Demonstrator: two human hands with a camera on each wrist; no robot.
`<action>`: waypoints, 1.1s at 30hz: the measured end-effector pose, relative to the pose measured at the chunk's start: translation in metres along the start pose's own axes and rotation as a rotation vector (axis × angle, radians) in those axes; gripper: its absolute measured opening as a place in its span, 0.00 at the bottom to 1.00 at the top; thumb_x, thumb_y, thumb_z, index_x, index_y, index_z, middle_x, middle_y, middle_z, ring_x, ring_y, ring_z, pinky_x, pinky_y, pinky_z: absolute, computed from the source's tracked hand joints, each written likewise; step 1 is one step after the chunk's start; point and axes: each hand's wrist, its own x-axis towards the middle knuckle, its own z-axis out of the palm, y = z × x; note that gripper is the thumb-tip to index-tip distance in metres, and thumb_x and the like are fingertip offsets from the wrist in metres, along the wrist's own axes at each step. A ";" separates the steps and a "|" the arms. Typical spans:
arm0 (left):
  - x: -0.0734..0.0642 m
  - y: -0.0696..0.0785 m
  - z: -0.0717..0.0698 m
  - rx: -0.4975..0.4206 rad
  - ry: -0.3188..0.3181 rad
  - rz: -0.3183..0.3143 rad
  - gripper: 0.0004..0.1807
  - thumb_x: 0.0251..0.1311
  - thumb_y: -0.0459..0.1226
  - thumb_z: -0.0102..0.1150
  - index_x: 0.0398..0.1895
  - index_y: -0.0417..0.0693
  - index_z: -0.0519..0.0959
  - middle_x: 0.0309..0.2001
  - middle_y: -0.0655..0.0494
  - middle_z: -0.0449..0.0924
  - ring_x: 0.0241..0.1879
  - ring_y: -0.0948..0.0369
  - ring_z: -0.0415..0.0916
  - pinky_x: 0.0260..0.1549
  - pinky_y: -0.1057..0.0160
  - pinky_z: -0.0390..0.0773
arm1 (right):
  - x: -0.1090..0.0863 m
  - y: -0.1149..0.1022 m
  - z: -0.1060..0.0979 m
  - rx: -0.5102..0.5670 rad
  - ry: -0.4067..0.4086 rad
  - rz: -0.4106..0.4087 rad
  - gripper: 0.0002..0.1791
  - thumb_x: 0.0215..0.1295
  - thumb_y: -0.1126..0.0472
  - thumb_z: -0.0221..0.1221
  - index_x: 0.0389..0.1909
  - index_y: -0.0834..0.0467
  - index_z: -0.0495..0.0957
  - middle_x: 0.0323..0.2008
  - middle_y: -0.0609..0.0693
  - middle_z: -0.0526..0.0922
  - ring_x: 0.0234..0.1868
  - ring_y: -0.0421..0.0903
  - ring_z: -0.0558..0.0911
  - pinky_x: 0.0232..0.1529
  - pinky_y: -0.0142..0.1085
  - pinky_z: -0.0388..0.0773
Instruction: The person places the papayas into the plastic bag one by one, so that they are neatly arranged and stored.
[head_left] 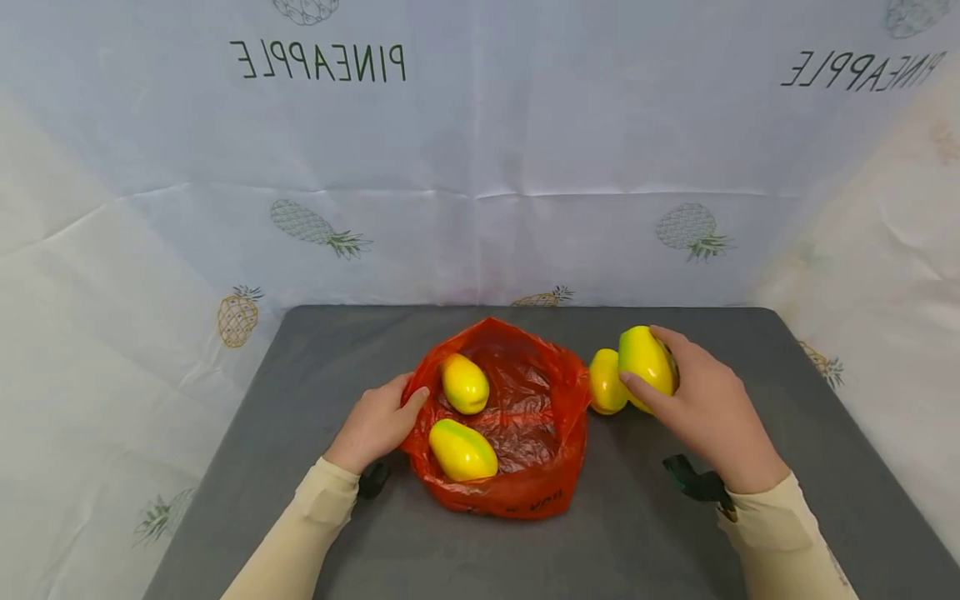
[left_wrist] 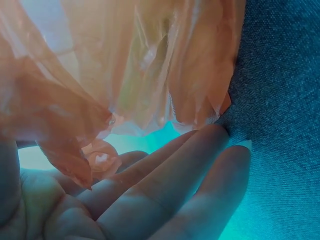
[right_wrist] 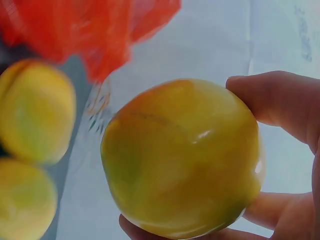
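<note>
Head view, left hand (head_left: pixel 378 423) pinches a red plastic bag (head_left: pixel 517 502) between both hands, two oval yellow-green fruits (head_left: pixel 463 451) inside, right hand (head_left: pixel 712 404) curls round a glossy yellow-green fruit (head_left: pixel 643 360), left wrist view, fingers (left_wrist: pixel 165 180) extend outside the bag, right wrist view, two loose fruits (right_wrist: pixel 39 112) near the right hand

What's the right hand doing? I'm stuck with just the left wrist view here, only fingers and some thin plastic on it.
Observer: The right hand grips a yellow fruit, out to the right of the red bag.
Operator: Okay, and is that bag open or closed on top?
Observer: Open. The head view looks down right inside it.
Operator: Anything in there?
Observer: Yes, two similar fruits show inside, both toward the bag's left side.
</note>
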 end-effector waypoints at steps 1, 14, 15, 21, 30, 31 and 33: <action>0.000 0.000 0.000 -0.005 -0.001 -0.002 0.29 0.80 0.49 0.56 0.76 0.44 0.73 0.53 0.46 0.89 0.30 0.62 0.82 0.41 0.55 0.90 | 0.003 -0.006 0.001 0.003 -0.006 -0.012 0.48 0.74 0.32 0.62 0.82 0.59 0.63 0.69 0.65 0.79 0.52 0.61 0.84 0.44 0.56 0.84; -0.002 -0.003 0.000 -0.036 -0.005 -0.007 0.29 0.80 0.48 0.57 0.76 0.44 0.73 0.48 0.47 0.90 0.27 0.63 0.82 0.37 0.57 0.90 | 0.038 -0.083 0.033 0.012 -0.120 -0.188 0.42 0.71 0.39 0.67 0.80 0.53 0.67 0.66 0.55 0.81 0.51 0.53 0.84 0.47 0.49 0.86; -0.002 -0.002 0.000 -0.037 -0.006 -0.005 0.29 0.80 0.48 0.57 0.75 0.44 0.73 0.48 0.47 0.90 0.27 0.63 0.82 0.38 0.57 0.90 | 0.041 -0.088 0.037 0.005 -0.133 -0.200 0.42 0.70 0.39 0.67 0.79 0.52 0.67 0.66 0.55 0.81 0.50 0.52 0.84 0.47 0.49 0.86; -0.002 0.001 0.000 -0.036 -0.004 0.016 0.28 0.79 0.48 0.58 0.75 0.43 0.74 0.52 0.47 0.90 0.30 0.62 0.84 0.42 0.53 0.91 | 0.052 -0.106 0.055 -0.030 -0.239 -0.253 0.43 0.69 0.40 0.69 0.79 0.52 0.68 0.60 0.52 0.83 0.42 0.47 0.83 0.43 0.44 0.83; 0.000 -0.003 0.000 -0.026 0.006 0.030 0.28 0.79 0.48 0.58 0.74 0.44 0.75 0.52 0.48 0.90 0.31 0.62 0.84 0.44 0.52 0.91 | 0.073 -0.119 0.078 -0.116 -0.342 -0.299 0.41 0.69 0.44 0.69 0.78 0.54 0.69 0.55 0.53 0.85 0.39 0.47 0.81 0.39 0.42 0.80; 0.000 -0.003 0.000 -0.024 0.006 0.031 0.28 0.79 0.48 0.58 0.74 0.44 0.75 0.52 0.48 0.90 0.32 0.61 0.84 0.44 0.52 0.91 | 0.075 -0.119 0.080 -0.120 -0.351 -0.299 0.41 0.69 0.44 0.69 0.78 0.55 0.69 0.56 0.54 0.85 0.40 0.47 0.81 0.40 0.43 0.81; 0.000 -0.004 -0.001 -0.020 0.006 0.034 0.28 0.79 0.48 0.58 0.74 0.44 0.75 0.53 0.47 0.90 0.32 0.61 0.84 0.45 0.51 0.90 | 0.079 -0.120 0.084 -0.123 -0.368 -0.291 0.41 0.69 0.45 0.70 0.78 0.55 0.69 0.58 0.55 0.85 0.41 0.48 0.81 0.42 0.43 0.82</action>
